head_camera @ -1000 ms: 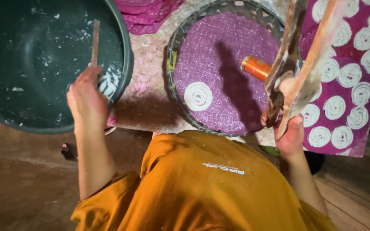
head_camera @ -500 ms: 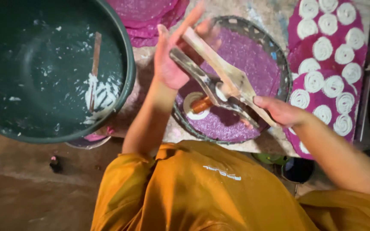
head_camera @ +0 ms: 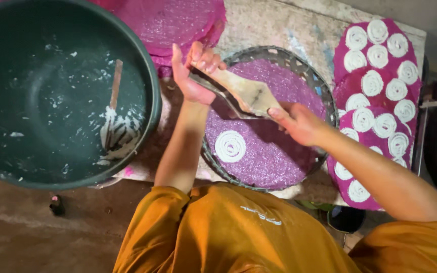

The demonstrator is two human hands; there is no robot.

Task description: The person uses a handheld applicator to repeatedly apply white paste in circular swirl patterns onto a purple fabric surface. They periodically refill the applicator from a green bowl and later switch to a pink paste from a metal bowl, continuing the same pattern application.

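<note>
Both my hands hold a wooden two-handled press point(head_camera: 246, 93) above a round woven tray point(head_camera: 299, 63) lined with a purple mesh mat point(head_camera: 279, 151). My left hand point(head_camera: 194, 73) grips the far handle end. My right hand point(head_camera: 299, 123) grips the near end. One white spiral of batter point(head_camera: 230, 146) lies on the purple mat below the press.
A large dark green basin point(head_camera: 51, 91) at the left holds a little white batter and a wooden stick point(head_camera: 115, 86). Pink mesh mats point(head_camera: 178, 20) lie at the back. At the right, pink mats point(head_camera: 375, 101) carry several white spirals. Orange clothing fills the foreground.
My left hand left the stick in the basin and took the press's far end. The press came down from the right to lie flatter over the tray.
</note>
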